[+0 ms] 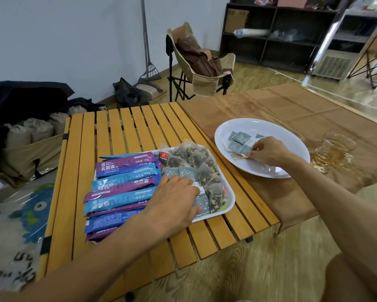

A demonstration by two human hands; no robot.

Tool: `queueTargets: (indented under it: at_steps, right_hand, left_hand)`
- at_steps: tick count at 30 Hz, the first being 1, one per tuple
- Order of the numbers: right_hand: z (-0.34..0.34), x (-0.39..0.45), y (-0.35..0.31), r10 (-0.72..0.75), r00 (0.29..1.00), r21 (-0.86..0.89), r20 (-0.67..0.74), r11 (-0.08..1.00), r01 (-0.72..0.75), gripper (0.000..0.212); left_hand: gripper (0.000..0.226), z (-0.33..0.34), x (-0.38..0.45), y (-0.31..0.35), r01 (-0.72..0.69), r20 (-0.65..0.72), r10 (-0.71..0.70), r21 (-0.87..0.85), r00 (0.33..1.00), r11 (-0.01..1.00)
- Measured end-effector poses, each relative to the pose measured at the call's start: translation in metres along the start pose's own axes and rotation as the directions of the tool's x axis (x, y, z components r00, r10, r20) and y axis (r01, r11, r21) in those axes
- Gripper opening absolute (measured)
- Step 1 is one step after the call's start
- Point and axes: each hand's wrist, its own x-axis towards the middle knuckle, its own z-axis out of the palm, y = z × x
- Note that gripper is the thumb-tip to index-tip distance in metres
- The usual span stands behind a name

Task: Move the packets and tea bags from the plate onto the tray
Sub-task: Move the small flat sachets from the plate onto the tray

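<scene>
Head view: right hand (268, 150) pinching a small grey packet (246, 149) among the few grey packets left near the middle of the white plate (292, 136), beside a loose yellow string (237, 157). Left hand (174, 199) lies palm down with fingers fairly straight on the grey packets at the near right of the white tray (230, 203), gripping nothing that can be seen. Tray holds blue and purple stick packets (122, 182) along its left side, overhanging the left edge, and pyramid tea bags (196, 160) at its far right. Judged nearly finished: no tea bags visible on the plate, only a handful of grey packets left to carry across. Plate sits on brown cloth (292, 105); glass of tea (333, 151) beside its right rim; tray on slatted table (122, 127)
</scene>
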Motion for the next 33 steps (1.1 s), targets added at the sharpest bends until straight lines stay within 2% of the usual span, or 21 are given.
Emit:
queueTargets:
  at_steps: [7, 13, 19, 22, 26, 31, 33]
  right_hand:
    - [-0.003, -0.004, 0.0, 0.03, 0.999, -0.02, 0.043, 0.999, -0.029, 0.028]
    - [-0.017, -0.009, 0.002, 0.124, 0.991, 0.295, -0.052, 0.95, -0.103, 0.009]
    - [-0.033, -0.04, -0.042, 0.025, 0.996, 0.548, -0.085, 0.836, 0.026, 0.009]
    - [-0.021, -0.069, -0.085, -0.098, 0.995, 0.583, -0.009, 0.808, 0.085, 0.008]
    - [0.008, -0.096, -0.131, -0.213, 0.964, 0.555, 0.158, 0.827, 0.092, 0.009]
    - [0.029, -0.108, -0.152, -0.244, 0.943, 0.582, 0.226, 0.81, 0.07, 0.018]
    - [0.032, -0.109, -0.153, -0.234, 0.94, 0.589, 0.247, 0.807, 0.046, 0.015]
  left_hand:
    - [0.046, -0.001, -0.001, 0.001, -0.002, 0.007, 0.002, 0.003, 1.0, 1.0]
    - [0.045, -0.007, -0.002, -0.002, 0.018, 0.025, -0.016, -0.065, 1.0, 0.998]
    - [0.035, -0.042, 0.007, -0.02, 0.146, -0.115, -0.166, -0.168, 0.979, 0.975]
    - [0.023, -0.052, 0.01, -0.036, 0.208, -0.13, -0.228, -0.15, 0.965, 0.967]
    - [0.018, -0.051, 0.009, -0.048, 0.282, -0.128, -0.288, -0.068, 0.949, 0.957]
    - [0.018, -0.048, 0.009, -0.052, 0.285, -0.113, -0.282, 0.007, 0.953, 0.959]
    - [0.017, -0.048, 0.01, -0.052, 0.275, -0.125, -0.271, 0.013, 0.954, 0.961]
